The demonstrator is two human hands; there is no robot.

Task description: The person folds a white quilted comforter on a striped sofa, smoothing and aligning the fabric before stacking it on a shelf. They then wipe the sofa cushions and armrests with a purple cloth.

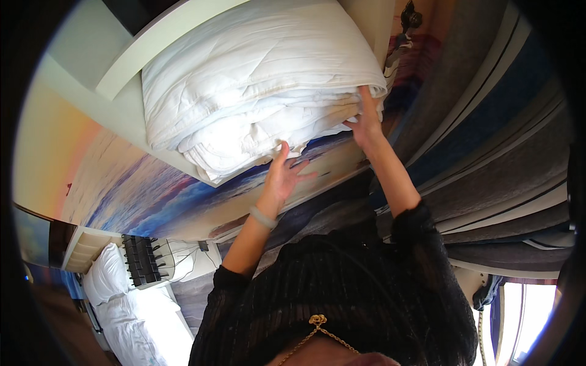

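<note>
Folded white quilts (265, 59) lie stacked on a white wall shelf (208, 179) high before me. My right hand (367, 123) is at the stack's right front corner, its fingers partly hidden in the folds under the top quilt; whether they grip the cloth I cannot tell. Just below the front edge of the stack, my left hand (286, 176) is raised with its fingers spread and nothing in it. Its thumb tip is close to the lower white cloth (238, 146). A pale bangle is on the left wrist.
Long grey, blue and white curtains (494, 160) hang at the right, beside a dark ornamental holder (410, 20). A sea-and-sky mural covers the wall below the shelf. At lower left are a bed with white bedding (137, 315) and a bedside table with a black rack (142, 261) and cables.
</note>
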